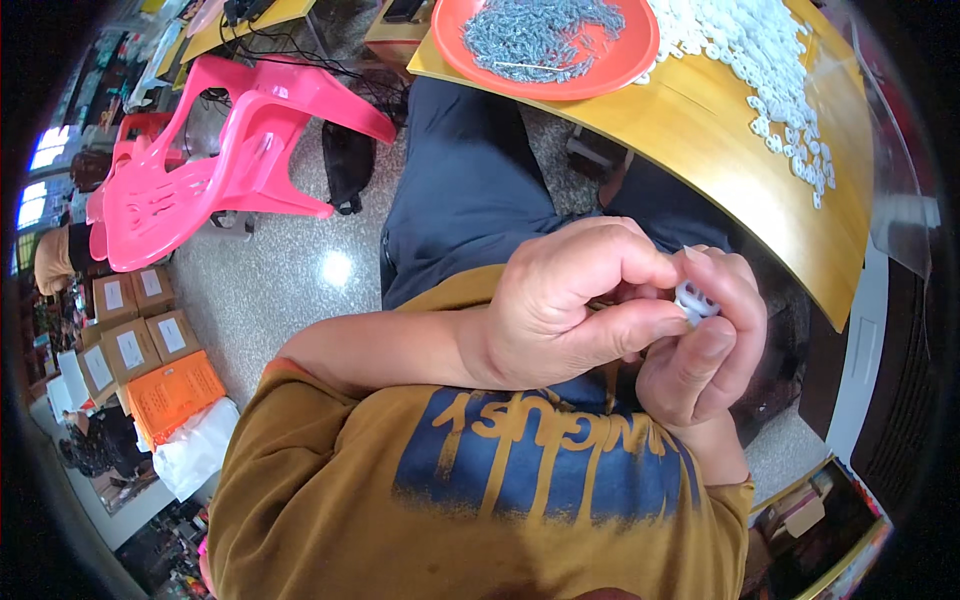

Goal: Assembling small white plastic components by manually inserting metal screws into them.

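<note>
A small white plastic piece with holes (697,301) is pinched between both hands in front of my chest. My left hand (585,290) is closed, its thumb and forefinger meeting at the piece's left side. From the other side, my right hand (708,335) grips the same piece between thumb and fingers. Any smaller part at the fingertips is too hidden to make out. Beyond the hands, an orange-red round tray (455,62) holds a heap of small grey metal pieces (535,35) that look like screws.
The tray stands on a yellow wooden table (690,140), beside a spread of many white plastic pieces (770,70). A pink plastic chair (225,165) is on the floor at the left. Cardboard boxes (130,345), an orange package (175,395) and a white bag (195,450) sit at the lower left.
</note>
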`<action>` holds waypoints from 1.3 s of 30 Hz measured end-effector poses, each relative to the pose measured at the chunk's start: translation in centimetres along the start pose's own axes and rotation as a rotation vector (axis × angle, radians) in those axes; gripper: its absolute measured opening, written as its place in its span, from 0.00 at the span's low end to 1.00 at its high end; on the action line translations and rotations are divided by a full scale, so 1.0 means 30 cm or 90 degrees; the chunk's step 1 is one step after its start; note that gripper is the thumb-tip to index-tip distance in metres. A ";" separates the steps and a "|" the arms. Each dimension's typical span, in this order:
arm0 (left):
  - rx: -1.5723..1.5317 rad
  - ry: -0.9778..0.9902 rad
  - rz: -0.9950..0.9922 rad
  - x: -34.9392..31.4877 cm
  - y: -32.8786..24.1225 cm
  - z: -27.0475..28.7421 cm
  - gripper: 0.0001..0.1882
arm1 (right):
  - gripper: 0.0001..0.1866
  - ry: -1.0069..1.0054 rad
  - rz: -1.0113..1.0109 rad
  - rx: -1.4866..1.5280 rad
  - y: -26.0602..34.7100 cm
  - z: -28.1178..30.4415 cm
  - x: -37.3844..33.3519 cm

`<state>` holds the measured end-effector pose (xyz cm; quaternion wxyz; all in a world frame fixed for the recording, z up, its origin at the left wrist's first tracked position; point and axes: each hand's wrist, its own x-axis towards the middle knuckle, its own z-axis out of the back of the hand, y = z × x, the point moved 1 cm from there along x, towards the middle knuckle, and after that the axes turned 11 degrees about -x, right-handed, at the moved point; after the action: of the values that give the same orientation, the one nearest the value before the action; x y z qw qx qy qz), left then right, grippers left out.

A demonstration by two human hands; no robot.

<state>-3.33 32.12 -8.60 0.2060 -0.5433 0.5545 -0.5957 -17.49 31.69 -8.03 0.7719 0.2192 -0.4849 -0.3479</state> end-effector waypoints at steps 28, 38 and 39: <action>0.008 -0.104 -0.001 0.084 0.038 0.003 0.11 | 0.24 -0.032 -0.025 0.048 -0.073 -0.003 0.034; 0.071 -0.047 0.149 0.174 0.063 0.094 0.11 | 0.19 -0.024 -0.075 0.035 -0.168 -0.019 0.089; 0.078 -0.047 0.143 0.185 0.076 0.102 0.11 | 0.19 -0.043 -0.095 0.052 -0.180 -0.028 0.085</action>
<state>-3.27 25.40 -8.92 0.3244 -0.4860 0.5665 -0.5811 -17.75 26.21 -10.52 0.7176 0.2741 -0.5066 -0.3916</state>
